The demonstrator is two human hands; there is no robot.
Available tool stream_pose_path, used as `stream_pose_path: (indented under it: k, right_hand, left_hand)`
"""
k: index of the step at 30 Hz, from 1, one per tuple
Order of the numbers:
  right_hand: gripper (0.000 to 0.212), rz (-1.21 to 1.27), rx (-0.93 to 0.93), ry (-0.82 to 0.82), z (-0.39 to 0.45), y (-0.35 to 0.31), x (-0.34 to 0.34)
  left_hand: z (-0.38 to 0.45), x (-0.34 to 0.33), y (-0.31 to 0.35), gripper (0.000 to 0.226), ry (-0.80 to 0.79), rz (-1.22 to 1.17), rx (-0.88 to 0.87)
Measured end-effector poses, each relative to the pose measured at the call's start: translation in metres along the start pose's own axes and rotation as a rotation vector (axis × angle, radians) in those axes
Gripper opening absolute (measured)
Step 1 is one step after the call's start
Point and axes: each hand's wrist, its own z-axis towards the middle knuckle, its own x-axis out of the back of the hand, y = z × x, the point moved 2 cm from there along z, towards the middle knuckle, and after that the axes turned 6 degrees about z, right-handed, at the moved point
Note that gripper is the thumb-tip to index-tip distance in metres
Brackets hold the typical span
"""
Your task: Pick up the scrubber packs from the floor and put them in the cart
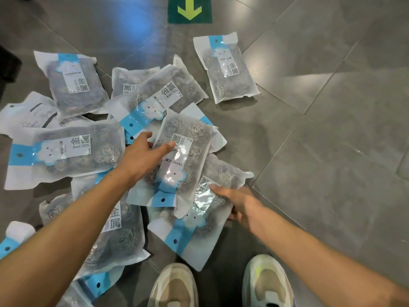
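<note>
Several scrubber packs, clear bags of steel wool with blue and white labels, lie scattered and overlapping on the grey tiled floor. My left hand [145,155] grips the left edge of the central pack [183,156], thumb on top and fingers curled under it. My right hand [238,203] holds the right edge of a lower pack [199,220], thumb on its top face and fingers beneath. One pack [225,67] lies apart at the upper right. Others lie at the left [66,151] and upper left [75,83]. No cart is in view.
My two shoes [174,286] [267,282] stand at the bottom edge, just below the pile. A green floor sign with a yellow arrow [190,9] sits at the top. Bare grey tiles [332,129] stretch to the right. A dark object [8,67] shows at the left edge.
</note>
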Motion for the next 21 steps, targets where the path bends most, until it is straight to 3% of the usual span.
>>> stream_pose_path:
  k: [2,6,10,17,21]
  right_hand:
    - [0.053,0.002,-0.016,-0.03,0.001,0.0,-0.007]
    - [0.088,0.076,0.029,-0.029,0.008,0.004,0.002]
    - [0.049,0.219,0.097,-0.052,0.001,0.001,0.028]
    - [0.044,0.405,0.201,-0.137,-0.005,-0.032,0.07]
    - [0.043,0.444,0.219,-0.137,0.0,-0.042,0.071]
  left_hand:
    - [0.001,0.0,-0.001,0.085,-0.006,0.0,0.001]
    - [0.005,-0.003,-0.003,0.086,-0.041,-0.035,0.018]
    - [0.01,-0.007,0.001,0.079,-0.041,-0.057,0.047]
    - [0.025,-0.017,0.013,0.039,-0.109,-0.131,0.06]
    - [0.028,-0.027,0.028,0.061,-0.171,-0.047,0.086]
